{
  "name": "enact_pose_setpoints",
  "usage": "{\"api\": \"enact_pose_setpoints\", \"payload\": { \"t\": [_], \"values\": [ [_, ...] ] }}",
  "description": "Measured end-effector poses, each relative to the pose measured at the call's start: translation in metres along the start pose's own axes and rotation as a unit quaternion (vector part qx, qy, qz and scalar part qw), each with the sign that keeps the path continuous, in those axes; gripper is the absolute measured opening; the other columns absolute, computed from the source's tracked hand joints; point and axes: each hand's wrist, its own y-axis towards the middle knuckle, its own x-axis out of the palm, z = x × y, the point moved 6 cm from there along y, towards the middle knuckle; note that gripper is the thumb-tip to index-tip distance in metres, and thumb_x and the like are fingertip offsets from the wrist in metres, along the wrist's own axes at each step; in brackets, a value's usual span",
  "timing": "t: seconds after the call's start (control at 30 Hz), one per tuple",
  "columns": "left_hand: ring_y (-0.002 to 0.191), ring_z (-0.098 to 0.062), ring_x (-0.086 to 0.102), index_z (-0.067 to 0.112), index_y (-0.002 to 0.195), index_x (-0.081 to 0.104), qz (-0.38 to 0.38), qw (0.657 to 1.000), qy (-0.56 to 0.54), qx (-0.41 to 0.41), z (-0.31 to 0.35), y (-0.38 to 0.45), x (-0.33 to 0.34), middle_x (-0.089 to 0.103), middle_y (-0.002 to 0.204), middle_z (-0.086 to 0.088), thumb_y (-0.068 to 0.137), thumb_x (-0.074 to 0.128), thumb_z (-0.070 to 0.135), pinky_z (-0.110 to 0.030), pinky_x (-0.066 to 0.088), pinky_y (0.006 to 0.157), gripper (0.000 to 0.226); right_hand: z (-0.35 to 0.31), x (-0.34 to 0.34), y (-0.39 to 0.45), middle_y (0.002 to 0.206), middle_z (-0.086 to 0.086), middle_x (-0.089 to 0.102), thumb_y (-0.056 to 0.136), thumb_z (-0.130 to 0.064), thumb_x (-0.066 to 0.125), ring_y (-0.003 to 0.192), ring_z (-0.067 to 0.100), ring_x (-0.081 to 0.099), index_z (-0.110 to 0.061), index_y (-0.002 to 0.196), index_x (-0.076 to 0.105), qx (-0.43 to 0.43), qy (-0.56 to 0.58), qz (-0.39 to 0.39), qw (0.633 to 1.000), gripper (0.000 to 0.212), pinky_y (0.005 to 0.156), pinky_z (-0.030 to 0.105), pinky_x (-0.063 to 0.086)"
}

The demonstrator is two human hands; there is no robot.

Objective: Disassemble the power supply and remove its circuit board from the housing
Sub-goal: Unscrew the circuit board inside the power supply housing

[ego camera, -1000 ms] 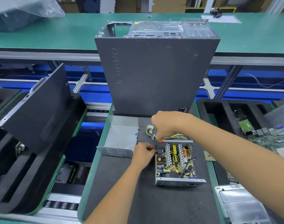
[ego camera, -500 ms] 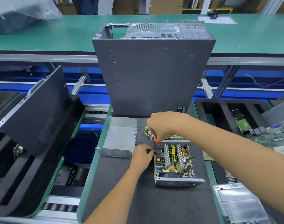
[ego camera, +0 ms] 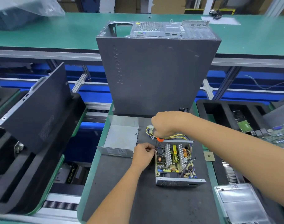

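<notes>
The open power supply housing (ego camera: 180, 181) lies on the dark mat, its circuit board (ego camera: 174, 159) with heat sinks and coils exposed inside. My right hand (ego camera: 168, 124) grips a screwdriver (ego camera: 159, 140) with an orange collar, its shaft pointing down at the board's far left corner. My left hand (ego camera: 143, 153) pinches at that same corner beside the screwdriver tip; what it holds is too small to tell. The removed metal cover (ego camera: 122, 138) lies to the left. Yellow and black wires (ego camera: 176, 136) trail from the housing's far side.
A grey computer case (ego camera: 155, 75) stands upright behind the work mat (ego camera: 154, 199). Several loose screws (ego camera: 137, 135) lie by the cover. A small chip (ego camera: 209, 156) rests right of the housing. Black foam trays (ego camera: 218, 110) with boards sit right; a dark side panel (ego camera: 38, 110) leans left.
My right hand and the screwdriver have shifted slightly left over the board's corner. My left hand stays pinched at that corner. The housing has not moved.
</notes>
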Motion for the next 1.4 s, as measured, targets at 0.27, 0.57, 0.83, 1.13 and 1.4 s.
{"api": "enact_pose_setpoints", "payload": {
  "t": [0.27,0.57,0.83,1.13,1.4],
  "values": [
    [0.055,0.003,0.053,0.024,0.074,0.068,-0.001,1.000,-0.030,-0.008,-0.003,-0.006,0.003,0.063,0.064,0.006,0.080,0.065,0.008,-0.003,0.039,0.054,0.017,-0.013,0.000,0.001,0.067,0.004,0.044,0.086,-0.020,0.055,0.051,0.019,0.039,-0.012,0.065,0.044,-0.090,-0.110,0.025,0.990,0.025,0.046,0.028,0.030],
    [0.067,-0.008,0.056,0.027,0.077,0.059,0.032,0.997,-0.068,0.018,0.001,-0.013,-0.004,0.062,0.072,0.006,0.077,0.062,0.010,-0.011,0.043,0.059,0.017,-0.022,-0.004,-0.007,0.074,0.001,0.057,0.076,-0.011,0.061,0.070,0.025,0.053,-0.018,0.075,0.054,-0.183,-0.156,0.079,0.967,0.010,0.059,0.031,0.042],
    [0.072,0.001,0.055,0.040,0.083,0.051,0.018,0.986,-0.063,0.155,0.068,-0.011,-0.003,0.061,0.078,0.012,0.081,0.066,0.015,-0.018,0.042,0.059,0.029,-0.018,-0.004,-0.015,0.082,0.002,0.060,0.079,-0.031,0.061,0.071,0.024,0.056,-0.016,0.095,0.056,-0.119,-0.109,0.113,0.980,0.022,0.059,0.032,0.044],
    [0.068,0.006,0.052,0.039,0.061,0.059,0.010,0.986,-0.073,0.150,0.070,-0.004,-0.008,0.059,0.064,0.025,0.076,0.076,0.017,-0.008,0.036,0.060,0.032,0.017,-0.013,-0.023,0.066,0.000,0.045,0.096,-0.047,0.041,0.059,0.019,0.046,-0.017,0.060,0.044,0.061,0.016,0.124,0.990,0.047,0.050,0.028,0.030],
    [0.068,-0.002,0.059,0.016,0.095,0.058,-0.141,0.976,-0.129,0.104,0.080,0.005,-0.020,0.064,0.079,0.007,0.070,0.080,0.013,-0.016,0.046,0.062,0.033,-0.011,-0.014,-0.024,0.090,-0.001,0.036,0.086,-0.024,0.063,0.084,0.023,0.049,-0.015,0.107,0.050,-0.103,-0.012,0.103,0.989,0.026,0.066,0.038,0.043]
  ]
}}
